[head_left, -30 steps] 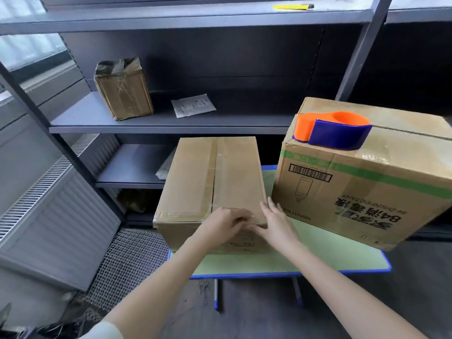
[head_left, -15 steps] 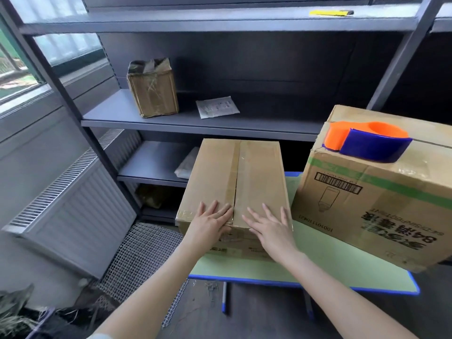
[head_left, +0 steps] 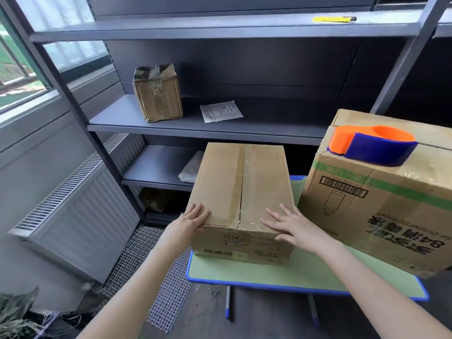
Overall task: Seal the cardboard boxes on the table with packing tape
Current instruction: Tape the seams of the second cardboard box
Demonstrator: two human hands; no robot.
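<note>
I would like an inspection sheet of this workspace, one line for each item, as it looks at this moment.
Surface: green table with blue edge, carrying two boxes.
Job's things: smaller box, tape along its top seam; larger printed box at its right; orange and blue tape dispenser resting on the larger box.
Clutter: small taped box and paper sheet on the shelf; yellow object on the upper shelf.
Grippers: left hand and right hand flat, fingers spread, on the smaller box's near top edge.
Cables: nothing seen.
Surroundings: radiator, wire mesh on the floor, window at left.
</note>
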